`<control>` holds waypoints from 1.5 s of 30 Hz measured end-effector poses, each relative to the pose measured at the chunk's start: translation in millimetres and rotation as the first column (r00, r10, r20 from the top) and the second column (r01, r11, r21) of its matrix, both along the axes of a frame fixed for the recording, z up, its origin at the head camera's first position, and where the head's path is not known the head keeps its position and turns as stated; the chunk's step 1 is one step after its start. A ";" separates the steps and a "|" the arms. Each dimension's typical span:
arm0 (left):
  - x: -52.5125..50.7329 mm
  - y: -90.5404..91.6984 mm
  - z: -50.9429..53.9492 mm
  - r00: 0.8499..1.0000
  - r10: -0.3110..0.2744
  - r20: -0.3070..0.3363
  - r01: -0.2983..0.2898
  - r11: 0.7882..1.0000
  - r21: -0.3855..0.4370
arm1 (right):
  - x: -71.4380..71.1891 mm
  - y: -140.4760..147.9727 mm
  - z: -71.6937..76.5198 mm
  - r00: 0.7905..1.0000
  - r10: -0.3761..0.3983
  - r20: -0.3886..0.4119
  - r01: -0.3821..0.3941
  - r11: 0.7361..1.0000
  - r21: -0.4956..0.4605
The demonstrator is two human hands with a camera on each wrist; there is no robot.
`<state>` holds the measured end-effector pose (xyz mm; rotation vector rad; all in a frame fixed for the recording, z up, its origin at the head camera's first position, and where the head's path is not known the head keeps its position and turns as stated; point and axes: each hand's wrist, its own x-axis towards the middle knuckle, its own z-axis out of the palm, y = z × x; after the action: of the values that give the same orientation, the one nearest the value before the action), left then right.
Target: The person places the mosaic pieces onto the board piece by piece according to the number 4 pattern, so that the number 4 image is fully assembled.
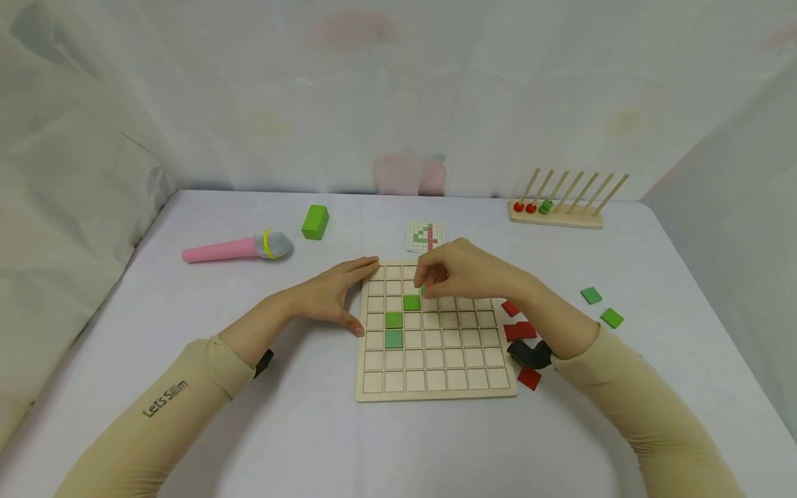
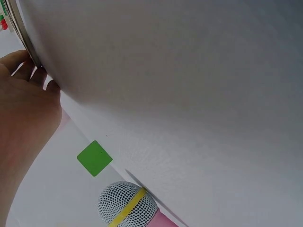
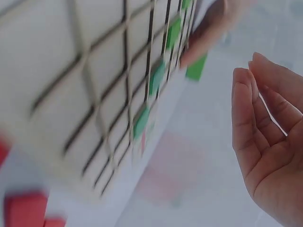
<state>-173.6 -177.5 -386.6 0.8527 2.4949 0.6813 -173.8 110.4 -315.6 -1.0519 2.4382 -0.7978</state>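
Note:
A wooden grid board lies on the table, with several green tiles in its squares. My left hand rests at the board's left edge, fingers and thumb spread along the rim. Above the board's upper middle is my right hand, fingers bent and fingertips close together. Just under those fingertips a green tile is partly hidden. In the right wrist view nothing shows between the fingers of the right hand, and teal-green tiles sit on the board beside it. A small pattern card lies behind the board.
Red tiles lie along the board's right side, under the right forearm. Two green tiles are farther right. A pink toy microphone and a green block are back left. A peg stand with red and green beads stands back right.

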 end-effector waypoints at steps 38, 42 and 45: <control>0.3 0.1 -1.6 1.000 -0.009 -0.010 0.009 1.000 0.000 | 8.1 298.0 -38.4 0.889 -0.308 0.338 0.266 0.950 0.166; -1.0 0.2 -2.3 1.000 -0.013 -0.013 0.013 1.000 0.001 | 9.0 297.4 -39.9 0.901 -0.256 0.351 0.223 0.966 0.132; -2.1 0.1 -3.7 1.000 -0.014 -0.017 0.014 1.000 -0.009 | 11.6 296.8 -40.3 0.903 -0.250 0.349 0.216 0.967 0.132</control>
<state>-175.8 -177.4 -390.3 0.8760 2.5026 0.6605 -162.2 407.2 -355.9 -0.5241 2.2747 -0.8595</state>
